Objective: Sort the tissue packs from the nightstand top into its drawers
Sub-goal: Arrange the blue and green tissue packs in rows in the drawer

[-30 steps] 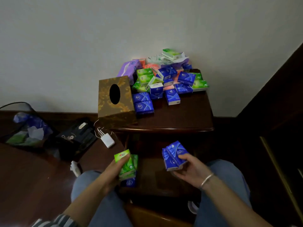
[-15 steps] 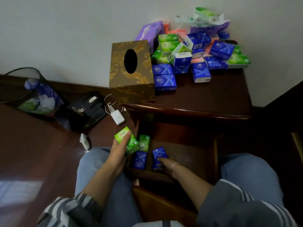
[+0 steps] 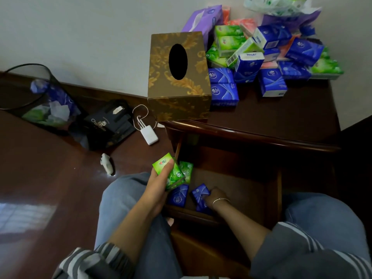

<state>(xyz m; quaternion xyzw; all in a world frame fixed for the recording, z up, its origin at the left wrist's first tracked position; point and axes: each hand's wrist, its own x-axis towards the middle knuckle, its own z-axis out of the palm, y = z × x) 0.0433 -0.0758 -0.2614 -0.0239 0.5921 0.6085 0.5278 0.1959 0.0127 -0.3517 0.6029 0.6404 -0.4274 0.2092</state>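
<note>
A heap of blue, green, pink and purple tissue packs (image 3: 267, 55) covers the back of the dark wooden nightstand top (image 3: 281, 117). Below it an open drawer (image 3: 251, 190) holds a blue pack (image 3: 178, 196) and a green pack (image 3: 186, 171) at its left end. My left hand (image 3: 159, 186) is shut on green tissue packs (image 3: 171, 172) above the drawer's left edge. My right hand (image 3: 214, 198) is down inside the drawer, fingers on blue tissue packs (image 3: 200, 195) resting on the drawer floor.
A gold patterned tissue box (image 3: 178, 77) stands at the nightstand's front left corner. On the floor to the left lie a white charger (image 3: 149, 135), a black box (image 3: 108, 125), a small white object (image 3: 106, 163) and a mesh waste bin (image 3: 40, 97). My knees flank the drawer.
My right hand has gone down from in front of the nightstand into the drawer with the blue packs. My view has tilted down and closer. The left hand keeps its green packs.
</note>
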